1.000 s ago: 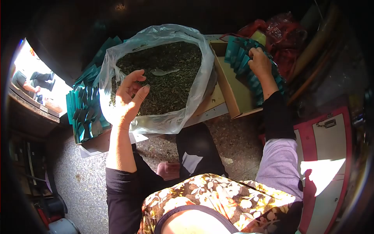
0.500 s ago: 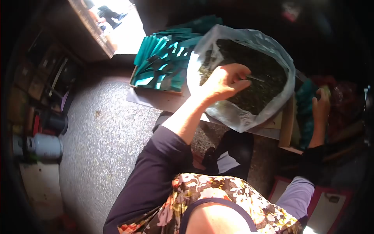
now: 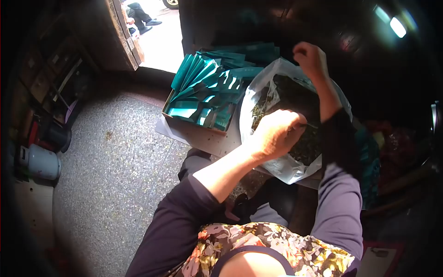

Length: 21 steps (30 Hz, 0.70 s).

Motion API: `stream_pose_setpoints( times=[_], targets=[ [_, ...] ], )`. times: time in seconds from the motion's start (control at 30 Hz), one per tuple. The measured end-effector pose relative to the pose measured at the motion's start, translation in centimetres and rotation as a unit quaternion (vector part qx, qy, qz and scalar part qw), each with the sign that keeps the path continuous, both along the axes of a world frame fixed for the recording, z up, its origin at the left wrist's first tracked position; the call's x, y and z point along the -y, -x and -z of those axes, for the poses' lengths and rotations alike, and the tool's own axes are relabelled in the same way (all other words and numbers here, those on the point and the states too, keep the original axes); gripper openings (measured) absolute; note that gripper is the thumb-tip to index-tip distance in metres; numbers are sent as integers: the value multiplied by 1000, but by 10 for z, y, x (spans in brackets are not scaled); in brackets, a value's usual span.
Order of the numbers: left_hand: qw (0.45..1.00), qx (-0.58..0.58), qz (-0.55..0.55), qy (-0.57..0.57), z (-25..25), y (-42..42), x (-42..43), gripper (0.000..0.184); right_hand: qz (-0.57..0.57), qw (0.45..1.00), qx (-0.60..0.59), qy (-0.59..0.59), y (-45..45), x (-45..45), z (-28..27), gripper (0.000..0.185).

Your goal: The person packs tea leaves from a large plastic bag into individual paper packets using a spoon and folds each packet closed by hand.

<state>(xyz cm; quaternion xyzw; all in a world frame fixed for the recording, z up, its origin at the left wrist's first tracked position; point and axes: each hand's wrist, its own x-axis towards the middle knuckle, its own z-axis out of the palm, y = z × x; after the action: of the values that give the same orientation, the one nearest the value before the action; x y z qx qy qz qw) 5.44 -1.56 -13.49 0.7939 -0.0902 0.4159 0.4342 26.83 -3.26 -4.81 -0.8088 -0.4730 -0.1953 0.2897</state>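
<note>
We're holding our left hand [image 3: 278,135] curled over the leaf-filled bag [image 3: 290,171] beside teal packets [image 3: 197,77], our right hand [image 3: 314,61] bent-fingered near its far rim — whether either's gripping anything, we can't tell

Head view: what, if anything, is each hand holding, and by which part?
The left hand seems to grip a slim pale utensil by one end, the exact hold hidden; whether the curled right hand holds anything cannot be told.

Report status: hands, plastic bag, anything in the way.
Left hand curled over plastic bag, hold unclear. Right hand above its far rim. Bag open, plant bits inside. Right forearm hides part of it.
</note>
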Motion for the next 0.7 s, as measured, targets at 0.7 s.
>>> stream_pose_setpoints(
  times=[0.7],
  targets=[
    [997,2,-7,71,-21,37,-42,27,180,970,-81,141,-119,-121,77,29]
  ],
)
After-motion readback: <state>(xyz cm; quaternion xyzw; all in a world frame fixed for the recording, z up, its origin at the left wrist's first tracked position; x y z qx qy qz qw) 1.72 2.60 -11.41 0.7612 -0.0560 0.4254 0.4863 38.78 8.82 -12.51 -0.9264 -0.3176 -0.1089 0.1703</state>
